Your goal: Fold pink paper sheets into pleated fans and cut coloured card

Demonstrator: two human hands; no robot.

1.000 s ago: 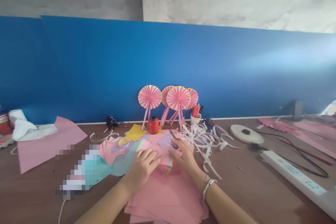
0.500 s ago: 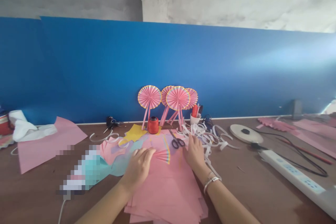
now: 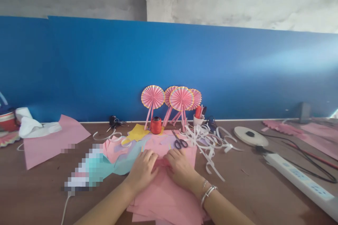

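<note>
My left hand (image 3: 144,169) and my right hand (image 3: 180,168) lie close together on a stack of pink paper sheets (image 3: 169,197) at the near middle of the brown table (image 3: 250,190). Between their fingertips sits a small folded pink paper piece (image 3: 161,162), pinched from both sides. The fingers of both hands are curled onto it. A silver bracelet (image 3: 208,192) is on my right wrist. Black-handled scissors (image 3: 180,143) lie just beyond my right hand.
Several pink paper fans (image 3: 171,100) stand against the blue wall behind a red thread spool (image 3: 156,125). Curled white paper strips (image 3: 208,140) lie right of the scissors. A white power strip (image 3: 301,181) with black cables is at right, a loose pink sheet (image 3: 50,140) at left.
My right hand left the scissors on the table, went toward the white strips, then came back to the folded piece. My left hand stayed on it. The camera shifted slightly.
</note>
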